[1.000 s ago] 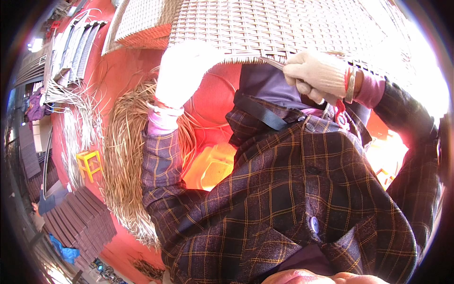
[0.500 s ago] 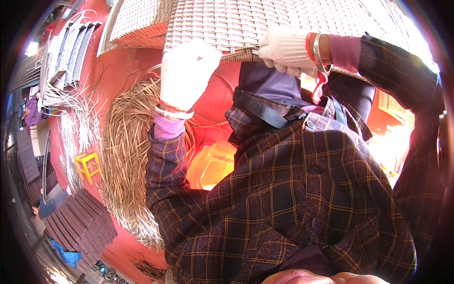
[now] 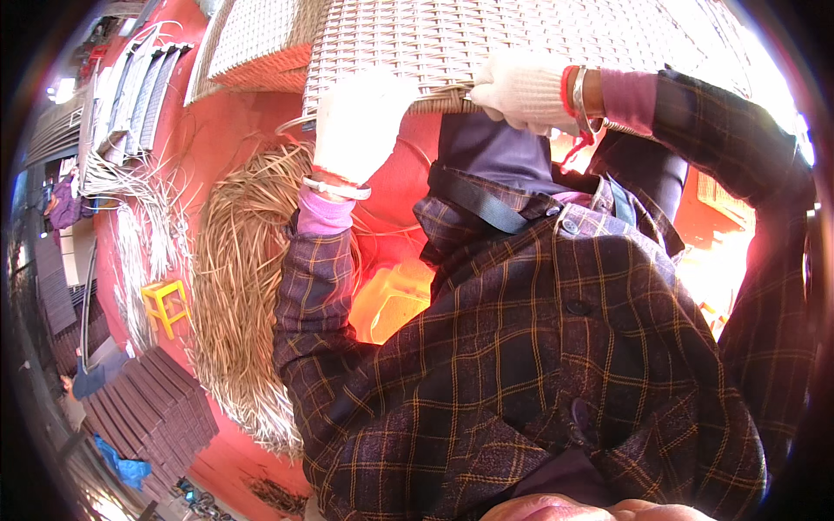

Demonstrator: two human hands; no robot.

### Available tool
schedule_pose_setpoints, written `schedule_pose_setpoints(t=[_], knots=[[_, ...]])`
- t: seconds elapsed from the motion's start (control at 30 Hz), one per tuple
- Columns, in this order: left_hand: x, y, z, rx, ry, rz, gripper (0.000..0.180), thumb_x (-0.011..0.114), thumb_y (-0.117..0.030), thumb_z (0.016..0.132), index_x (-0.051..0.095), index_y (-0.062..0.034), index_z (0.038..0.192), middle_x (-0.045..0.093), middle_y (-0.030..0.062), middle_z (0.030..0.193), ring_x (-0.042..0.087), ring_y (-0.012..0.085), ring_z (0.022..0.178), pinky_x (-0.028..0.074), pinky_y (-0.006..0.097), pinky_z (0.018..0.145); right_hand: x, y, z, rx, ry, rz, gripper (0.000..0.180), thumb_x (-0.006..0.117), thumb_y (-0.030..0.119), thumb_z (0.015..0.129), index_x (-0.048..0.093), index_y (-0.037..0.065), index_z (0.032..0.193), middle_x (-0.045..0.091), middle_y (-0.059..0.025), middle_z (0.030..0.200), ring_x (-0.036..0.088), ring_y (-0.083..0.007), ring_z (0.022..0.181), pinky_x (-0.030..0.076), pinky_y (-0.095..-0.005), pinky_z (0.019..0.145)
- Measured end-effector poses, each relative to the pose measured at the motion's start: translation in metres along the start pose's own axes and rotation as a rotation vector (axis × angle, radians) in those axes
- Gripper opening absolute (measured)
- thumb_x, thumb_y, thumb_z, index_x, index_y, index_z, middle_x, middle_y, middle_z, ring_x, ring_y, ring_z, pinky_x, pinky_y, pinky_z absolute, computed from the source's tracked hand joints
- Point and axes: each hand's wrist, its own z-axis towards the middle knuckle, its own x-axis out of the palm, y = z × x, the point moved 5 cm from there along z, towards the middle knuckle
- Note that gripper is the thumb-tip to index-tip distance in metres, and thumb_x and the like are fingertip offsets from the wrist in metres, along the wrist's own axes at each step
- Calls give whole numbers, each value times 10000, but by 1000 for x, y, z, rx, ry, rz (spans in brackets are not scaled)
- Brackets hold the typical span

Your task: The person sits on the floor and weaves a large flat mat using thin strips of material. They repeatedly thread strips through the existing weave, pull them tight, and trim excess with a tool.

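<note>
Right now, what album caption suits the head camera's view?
Gloved left hand and right hand at the edge of a woven piece, tan strips heaped nearby.

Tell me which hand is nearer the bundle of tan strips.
Left. The left hand is just up and right of the bundle of tan strips in the picture; the right hand is farther right, at the edge of the woven panel.

The red floor [image 3: 226, 113] supports a long heap of tan strips [image 3: 234, 321], a bunch of pale strips [image 3: 130, 269], and dark scraps [image 3: 276, 497]. Near the tan heap, a yellow stool [image 3: 162, 287] stands directly on this surface.
</note>
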Motion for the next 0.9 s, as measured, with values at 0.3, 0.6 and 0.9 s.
schedule_pose_setpoints(t=[0.3, 0.6, 0.9], knots=[[18, -30, 14, -200, 94, 20, 133, 669, -172, 918, 755, -116, 1003, 702, 87, 916, 689, 293, 861, 550, 408, 741, 12, 42, -25, -151, -96, -395, 368, 552, 303, 999, 622, 53, 738, 504, -19, 519, 490, -118, 406, 391, -303, 374], [-3, -28, 29, -200, -171, -96, 312, 656, -115, 912, 727, -102, 1216, 728, 101, 1117, 685, 310, 927, 541, 440, 804, -31, 0, -101, -398, -409, -725, 420, 527, 311, 1047, 571, 46, 724, 474, -16, 498, 472, -128, 387, 408, -323, 379], [-7, -47, 53, 105, -121, -224, 280, 677, -97, 919, 749, -105, 1189, 756, 46, 1138, 706, 240, 1012, 560, 398, 902, -18, -25, -150, 10, -374, -67, 408, 577, 392, 1049, 610, 72, 799, 521, 0, 558, 517, -86, 441, 376, -276, 378]])
